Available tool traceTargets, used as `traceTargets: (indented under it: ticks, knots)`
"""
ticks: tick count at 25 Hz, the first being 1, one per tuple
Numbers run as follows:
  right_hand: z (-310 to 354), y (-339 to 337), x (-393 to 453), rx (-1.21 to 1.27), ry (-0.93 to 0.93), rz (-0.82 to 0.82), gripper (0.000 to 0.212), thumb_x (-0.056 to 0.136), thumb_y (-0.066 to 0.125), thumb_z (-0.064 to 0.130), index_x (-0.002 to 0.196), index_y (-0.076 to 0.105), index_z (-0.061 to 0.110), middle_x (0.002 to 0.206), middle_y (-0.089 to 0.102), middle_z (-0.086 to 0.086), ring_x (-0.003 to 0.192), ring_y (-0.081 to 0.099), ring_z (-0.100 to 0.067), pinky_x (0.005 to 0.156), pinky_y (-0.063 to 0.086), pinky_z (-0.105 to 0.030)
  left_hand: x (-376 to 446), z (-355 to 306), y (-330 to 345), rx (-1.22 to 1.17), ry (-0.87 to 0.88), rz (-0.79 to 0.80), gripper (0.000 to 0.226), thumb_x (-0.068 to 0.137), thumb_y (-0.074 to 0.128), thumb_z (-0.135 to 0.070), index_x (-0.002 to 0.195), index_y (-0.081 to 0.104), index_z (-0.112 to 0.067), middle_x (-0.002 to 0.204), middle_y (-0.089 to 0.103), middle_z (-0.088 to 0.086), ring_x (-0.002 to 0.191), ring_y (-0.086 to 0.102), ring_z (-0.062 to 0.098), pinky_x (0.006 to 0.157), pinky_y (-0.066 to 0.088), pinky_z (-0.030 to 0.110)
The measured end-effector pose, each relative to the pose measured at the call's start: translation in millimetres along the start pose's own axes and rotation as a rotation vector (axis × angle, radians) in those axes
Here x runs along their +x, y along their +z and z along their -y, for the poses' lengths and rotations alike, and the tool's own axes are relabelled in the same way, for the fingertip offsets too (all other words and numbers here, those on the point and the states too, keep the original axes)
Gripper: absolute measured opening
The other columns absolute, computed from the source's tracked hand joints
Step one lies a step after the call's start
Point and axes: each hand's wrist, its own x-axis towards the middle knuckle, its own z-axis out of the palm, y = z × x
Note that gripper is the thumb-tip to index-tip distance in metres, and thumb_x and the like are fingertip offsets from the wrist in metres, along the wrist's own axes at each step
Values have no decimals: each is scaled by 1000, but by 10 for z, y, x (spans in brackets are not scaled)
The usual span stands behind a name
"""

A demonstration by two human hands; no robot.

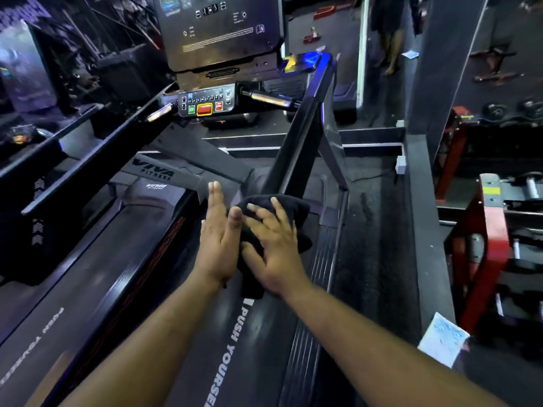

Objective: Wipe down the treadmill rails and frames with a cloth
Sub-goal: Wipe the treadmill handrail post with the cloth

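Note:
A black cloth (282, 205) is bunched between my two hands above the right side of the treadmill deck. My left hand (219, 233) is flat, fingers straight and pointing forward, its palm against the cloth's left side. My right hand (273, 245) lies over the cloth with fingers spread and bent onto it. Just beyond the cloth the right upright frame (296, 142) rises to the right handrail (318, 69). The ribbed right side rail (320, 274) runs under my right forearm. The left handrail (97, 160) slants across the left side.
The console (217, 30) and its button panel (205, 104) stand ahead. The belt (217, 348) carries white lettering. A second treadmill (44, 333) lies at the left. Red weight equipment (493, 245) and a pale paper (443, 339) sit at the right. A person's legs (390, 45) stand at the far back.

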Motion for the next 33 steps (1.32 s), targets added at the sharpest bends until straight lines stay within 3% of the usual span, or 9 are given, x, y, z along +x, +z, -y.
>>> traceTargets:
  ticks: [3, 7, 9, 13, 17, 21, 24, 28, 33]
  knots:
    - [-215, 46, 194, 107, 76, -66, 67, 84, 45, 57, 149, 33, 44, 164, 12, 14, 153, -9, -15, 117, 6, -64, 15, -21, -83, 29, 2, 29, 95, 82, 21, -87, 156, 2, -31, 159, -1, -24, 148, -1, -5, 124, 5, 49]
    - [-336, 23, 513, 362, 428, -199, 80, 82, 45, 61, 154, 14, 45, 166, -6, 11, 152, -8, -15, 123, 4, -52, 47, -126, -52, 200, 17, 132, 95, 80, 17, -88, 157, 3, -34, 162, -3, -22, 146, -5, -9, 124, 4, 47]
    - [-75, 145, 138, 358, 327, -181, 77, 86, 41, 60, 154, 7, 48, 162, -15, 22, 149, -17, -6, 121, -2, -39, 108, -155, 5, 189, 20, 141, 95, 79, 18, -88, 156, 4, -35, 162, -2, -22, 145, -4, -10, 125, 3, 46]
    - [-509, 207, 315, 427, 285, -229, 70, 93, 37, 54, 156, 11, 39, 165, -3, 15, 150, -11, -4, 119, -6, -19, 344, -255, 164, 258, -17, 187, 92, 79, 17, -83, 156, 2, -35, 163, -3, -19, 147, -3, -6, 124, 4, 48]
    - [-1081, 107, 1025, 723, 707, -241, 67, 96, 44, 48, 156, 24, 25, 162, 23, -1, 150, 20, -17, 117, 17, -15, 536, -324, 293, 504, -48, 285, 97, 74, 7, -85, 156, -5, -35, 164, -11, -17, 150, -9, 1, 123, -2, 50]
    - [-536, 21, 613, 626, 438, -250, 76, 88, 31, 61, 157, 18, 33, 164, 5, 19, 149, -7, 0, 115, -2, -11, 761, -313, 399, 495, -92, 333, 97, 71, 8, -85, 155, -8, -38, 162, -15, -21, 148, -11, -3, 123, -5, 48]
    - [-1016, -116, 1229, 376, 284, -236, 74, 88, 30, 60, 156, 12, 38, 166, 1, 11, 152, -10, -12, 121, -7, -27, 978, -309, 499, 532, -90, 402, 100, 71, 10, -90, 154, -11, -39, 161, -18, -22, 147, -13, -4, 123, -6, 47]
    - [-1426, -326, 1976, 352, 422, -275, 75, 88, 36, 50, 156, 16, 27, 166, 8, -3, 153, 1, -19, 123, 3, -49, 1136, -355, 601, 651, -16, 459, 109, 66, 6, -97, 154, -15, -37, 161, -22, -21, 145, -23, -4, 122, -8, 44]
    - [-1239, -246, 1560, 326, 218, -161, 63, 89, 34, 55, 145, 5, 58, 159, -13, 29, 151, -13, -8, 115, 2, -50, 1180, -367, 612, 620, -64, 459, 107, 60, 0, -100, 145, -22, -38, 154, -26, -21, 136, -31, -12, 123, -9, 39]
